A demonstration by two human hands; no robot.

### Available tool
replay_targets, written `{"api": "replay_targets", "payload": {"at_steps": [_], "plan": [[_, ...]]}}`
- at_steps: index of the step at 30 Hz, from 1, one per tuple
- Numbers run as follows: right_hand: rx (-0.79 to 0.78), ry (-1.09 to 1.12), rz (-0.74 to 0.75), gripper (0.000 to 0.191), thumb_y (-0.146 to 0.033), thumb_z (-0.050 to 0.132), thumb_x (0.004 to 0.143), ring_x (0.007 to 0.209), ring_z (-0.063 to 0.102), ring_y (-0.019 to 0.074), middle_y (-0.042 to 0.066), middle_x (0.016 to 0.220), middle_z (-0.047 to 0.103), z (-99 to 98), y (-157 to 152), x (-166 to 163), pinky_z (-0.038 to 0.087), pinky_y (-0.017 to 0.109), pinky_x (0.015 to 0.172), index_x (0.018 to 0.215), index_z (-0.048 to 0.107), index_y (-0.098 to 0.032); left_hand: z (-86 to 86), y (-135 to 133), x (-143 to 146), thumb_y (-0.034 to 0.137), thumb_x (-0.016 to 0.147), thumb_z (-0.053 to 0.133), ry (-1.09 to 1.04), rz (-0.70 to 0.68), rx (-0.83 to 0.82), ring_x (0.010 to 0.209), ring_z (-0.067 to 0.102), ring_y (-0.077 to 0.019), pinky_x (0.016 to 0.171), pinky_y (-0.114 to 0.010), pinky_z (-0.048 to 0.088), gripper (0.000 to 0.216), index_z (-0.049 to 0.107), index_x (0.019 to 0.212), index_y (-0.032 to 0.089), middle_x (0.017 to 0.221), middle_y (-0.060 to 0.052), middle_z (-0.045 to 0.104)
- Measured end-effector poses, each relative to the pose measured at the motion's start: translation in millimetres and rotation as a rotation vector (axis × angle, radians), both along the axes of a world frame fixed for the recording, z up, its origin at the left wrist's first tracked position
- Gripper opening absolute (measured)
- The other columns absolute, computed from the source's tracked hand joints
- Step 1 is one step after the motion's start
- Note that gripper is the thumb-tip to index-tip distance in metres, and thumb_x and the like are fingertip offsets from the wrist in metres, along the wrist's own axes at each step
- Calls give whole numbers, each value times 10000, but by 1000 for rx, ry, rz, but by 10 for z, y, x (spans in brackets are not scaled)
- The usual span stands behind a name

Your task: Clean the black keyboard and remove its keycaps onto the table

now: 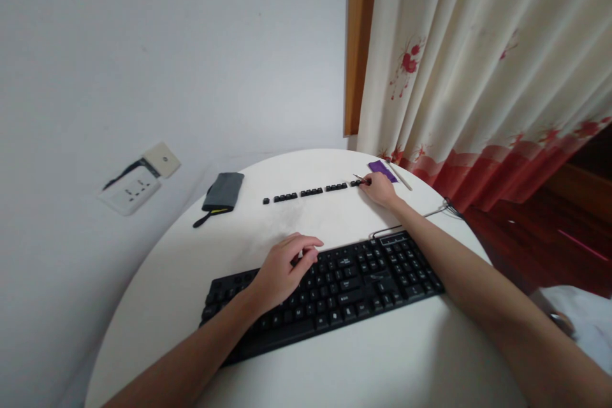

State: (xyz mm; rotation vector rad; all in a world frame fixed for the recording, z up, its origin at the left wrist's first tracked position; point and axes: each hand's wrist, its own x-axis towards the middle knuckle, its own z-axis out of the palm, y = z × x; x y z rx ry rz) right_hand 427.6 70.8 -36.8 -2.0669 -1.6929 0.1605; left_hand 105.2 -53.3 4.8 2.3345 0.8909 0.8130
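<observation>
A black keyboard [344, 287] lies across a round white table [191, 268]. My left hand [284, 268] rests on the keyboard's upper left part, fingers curled down onto the keys. Beyond it, a row of loose black keycaps [310, 192] is laid out on the table. My right hand [381, 189] reaches to the right end of that row, pinching a thin metal tool [359, 178] whose tip sits at the last keycaps.
A grey pouch [222, 192] lies at the table's far left. A purple card [382, 170] and a thin white stick [400, 176] lie at the far right. The keyboard's cable [411, 220] runs right. A wall socket [131, 190] and a curtain [478, 76] stand behind.
</observation>
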Motion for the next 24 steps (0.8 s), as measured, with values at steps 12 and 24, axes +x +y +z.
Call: {"api": "replay_targets", "payload": {"at_steps": [12,24], "plan": [[-2,5,-7,223,-297,634,822,843,669,221,98,901,742,-8,8,-1,456,260,711,972,753,-184,23,-12,15,228,941,493,12,-2,11,757,627,-146,748,-278,504,184,660,1015,201,804,-20,681],[13,8,-6,216,-290,627,809,847,668,225,97,903,743,-18,6,7,453,260,704,949,754,-185,17,-6,4,219,960,472,8,-17,0,763,620,-138,747,-264,482,192,648,1034,205,792,-5,665]]}}
